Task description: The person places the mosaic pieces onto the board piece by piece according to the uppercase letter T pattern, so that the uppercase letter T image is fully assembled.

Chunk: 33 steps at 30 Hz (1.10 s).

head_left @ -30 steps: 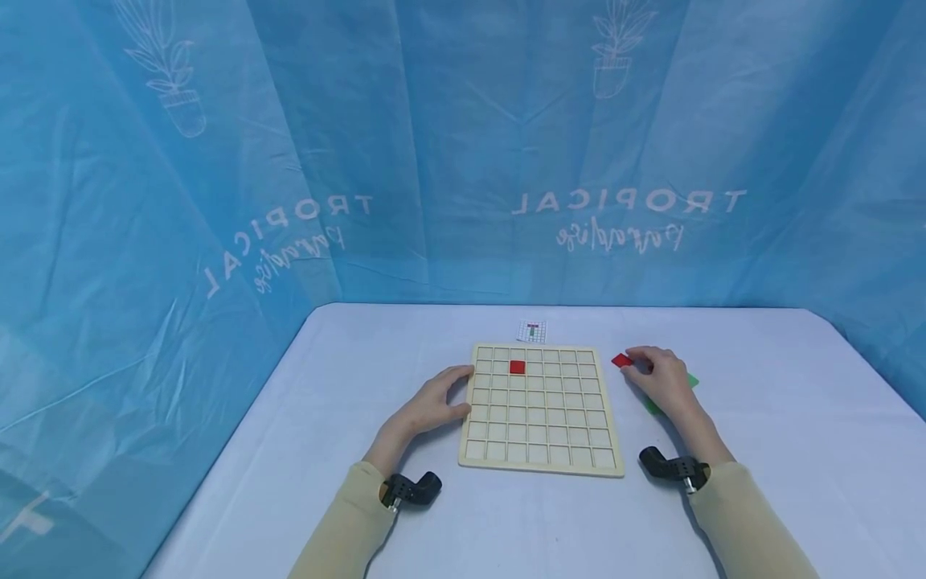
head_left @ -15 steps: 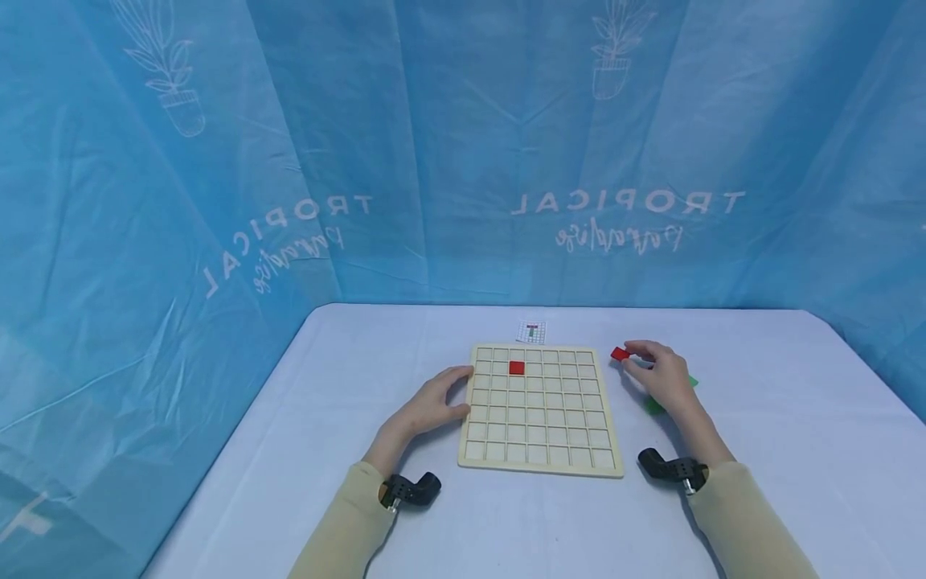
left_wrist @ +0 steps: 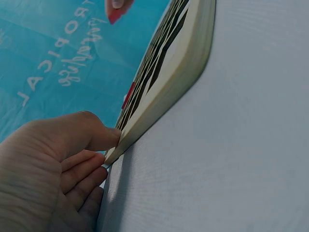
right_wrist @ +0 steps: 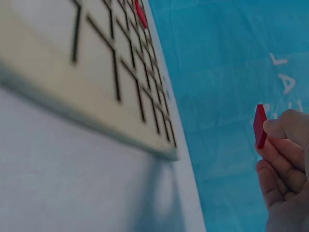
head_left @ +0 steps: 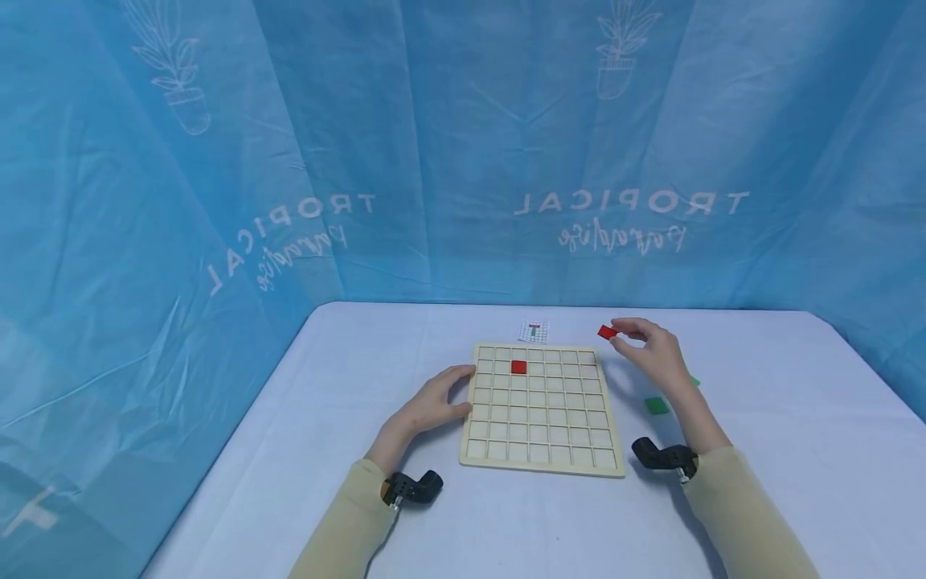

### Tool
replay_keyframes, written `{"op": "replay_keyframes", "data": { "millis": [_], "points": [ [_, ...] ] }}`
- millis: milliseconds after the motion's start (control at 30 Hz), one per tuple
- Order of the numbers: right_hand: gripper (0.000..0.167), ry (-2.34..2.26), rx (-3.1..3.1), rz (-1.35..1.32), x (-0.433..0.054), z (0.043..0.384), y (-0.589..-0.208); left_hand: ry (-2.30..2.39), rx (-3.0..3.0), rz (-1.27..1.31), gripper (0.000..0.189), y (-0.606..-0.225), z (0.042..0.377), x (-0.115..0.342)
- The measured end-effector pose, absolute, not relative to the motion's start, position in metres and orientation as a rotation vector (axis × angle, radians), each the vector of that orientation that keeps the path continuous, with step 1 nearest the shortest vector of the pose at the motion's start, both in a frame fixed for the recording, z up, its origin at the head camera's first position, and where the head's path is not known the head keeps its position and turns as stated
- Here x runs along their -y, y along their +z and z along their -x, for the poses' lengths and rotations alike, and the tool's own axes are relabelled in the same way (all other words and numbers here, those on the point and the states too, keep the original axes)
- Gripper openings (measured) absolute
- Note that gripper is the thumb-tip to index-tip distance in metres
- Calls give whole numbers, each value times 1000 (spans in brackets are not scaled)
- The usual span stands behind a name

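A cream grid board [head_left: 544, 470] lies flat on the white table. My left hand [head_left: 434, 402] rests against its left edge, thumb and index finger spread apart along the rim. In the left wrist view the thumb [left_wrist: 99, 135] touches that rim. One red square tile [head_left: 518, 367] sits in a cell near the board's top left. Raised off the table beyond the board's upper right corner, my right hand [head_left: 654, 350] pinches another red square tile [head_left: 606, 331] between thumb and fingers. The right wrist view shows this tile [right_wrist: 260, 126] edge-on, held at the fingertips.
Just behind the board lies a small card [head_left: 533, 331] printed with a grid and a red-and-green T shape. To the right of the board is a green tile [head_left: 657, 405], with more green [head_left: 694, 380] partly behind the right wrist. Blue curtains [head_left: 463, 161] surround the table.
My right hand has lifted the red tile and carried it up and leftward, toward the board's far right corner. The green tile beneath it now shows more fully. The left hand stays put.
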State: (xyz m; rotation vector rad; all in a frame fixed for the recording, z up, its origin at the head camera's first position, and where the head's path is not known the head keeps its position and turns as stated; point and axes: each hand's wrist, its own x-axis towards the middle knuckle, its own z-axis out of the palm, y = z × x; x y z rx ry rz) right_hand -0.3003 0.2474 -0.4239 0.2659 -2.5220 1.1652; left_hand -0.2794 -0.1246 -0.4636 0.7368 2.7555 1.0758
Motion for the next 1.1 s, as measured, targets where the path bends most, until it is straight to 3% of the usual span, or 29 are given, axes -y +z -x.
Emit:
{"op": "replay_keyframes", "data": {
  "millis": [300, 1100],
  "points": [
    [38, 1323, 2618, -332, -226, 304, -410, 1074, -2758, -724, 67, -464, 280, 123],
    [33, 1402, 2600, -578, -168, 313, -422, 1051, -2763, -754, 66, -465, 280, 126]
  ]
}}
